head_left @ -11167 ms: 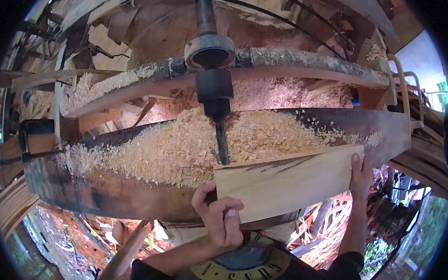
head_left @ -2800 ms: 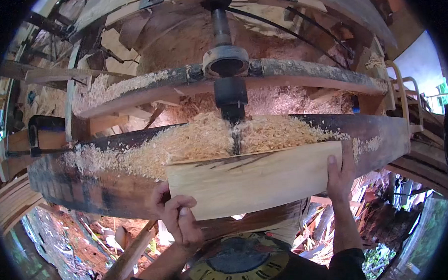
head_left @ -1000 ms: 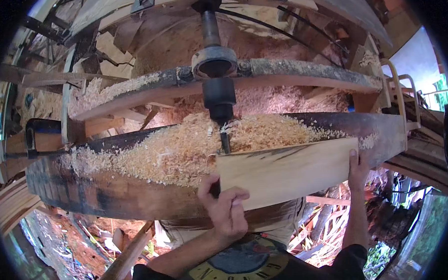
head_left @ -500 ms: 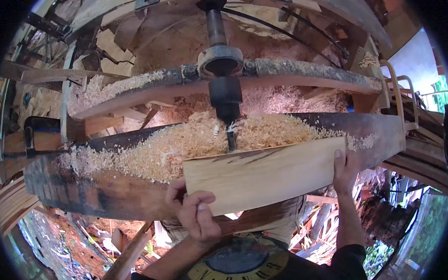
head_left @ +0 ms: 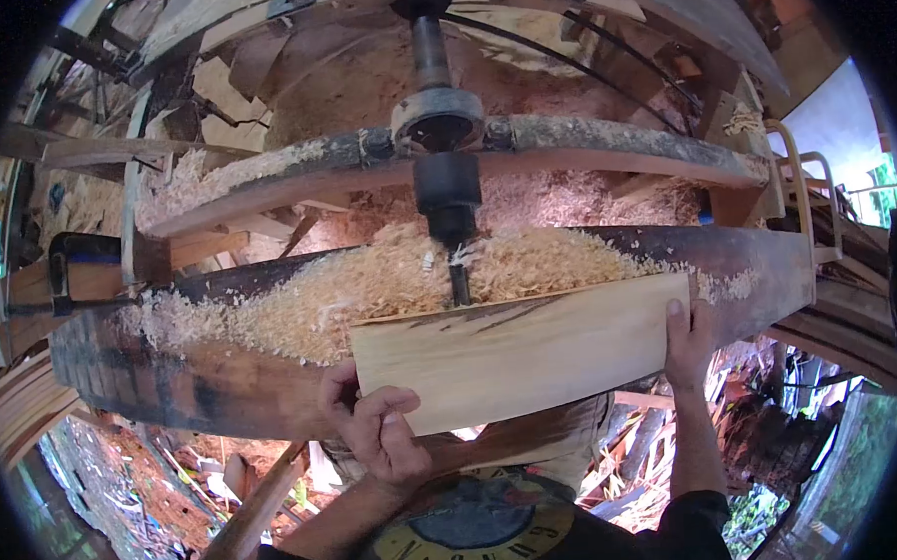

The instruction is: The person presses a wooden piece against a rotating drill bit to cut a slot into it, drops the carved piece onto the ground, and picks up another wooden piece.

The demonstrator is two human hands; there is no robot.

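Note:
A pale wooden board (head_left: 522,357) with dark streaks near its top edge lies across the front of the workbench. My left hand (head_left: 378,423) grips its left end, fingers curled around the lower corner. At the right end, my right hand (head_left: 689,340) holds the board with the thumb on its face. The dark drill chuck (head_left: 447,195) hangs above, and its bit (head_left: 460,282) meets the board's far edge, left of the middle. Wood shavings (head_left: 368,278) are heaped behind the board and around the bit.
The dark workbench (head_left: 203,391) runs across the view. Behind it a wooden crossbeam (head_left: 613,143) carries the spindle's round bearing (head_left: 438,120). A black clamp (head_left: 60,272) stands at the left. A round pole (head_left: 249,514) slants at the lower left, with scrap wood on the ground.
Over the last second the board and both my hands have shifted left relative to the bit. Both hands have kept their hold on the board.

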